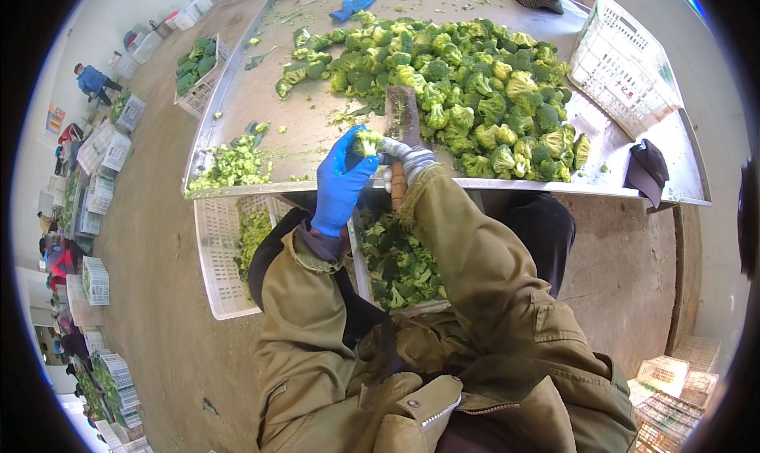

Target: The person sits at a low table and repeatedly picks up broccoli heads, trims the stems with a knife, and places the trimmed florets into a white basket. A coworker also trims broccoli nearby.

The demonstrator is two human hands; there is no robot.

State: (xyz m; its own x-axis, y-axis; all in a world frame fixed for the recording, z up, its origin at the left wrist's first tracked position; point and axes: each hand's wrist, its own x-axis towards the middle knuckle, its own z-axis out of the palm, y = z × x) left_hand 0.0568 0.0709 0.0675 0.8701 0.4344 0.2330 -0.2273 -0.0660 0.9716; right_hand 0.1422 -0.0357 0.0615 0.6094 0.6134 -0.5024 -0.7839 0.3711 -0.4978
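Observation:
My left hand (341, 183), in a blue glove, holds a broccoli floret (367, 142) over the near edge of the metal table (279, 120). Close against it, my right hand (409, 159), in a white and grey glove, grips the wooden handle (398, 186) of a broad-bladed knife (402, 115), whose dark blade points away from me. Beyond the blade and to its right lies a large heap of broccoli florets (469, 91). Small trimmed pieces (228, 167) are piled at the table's near left corner. Under the edge stands a crate of cut florets (404, 263).
A white plastic crate (629, 67) and a dark cap (647, 168) are at the table's right. A blue glove (353, 7) lies at the far side. Another crate (222, 251) stands below left. A person in blue (92, 80) is far off left, among stacked crates.

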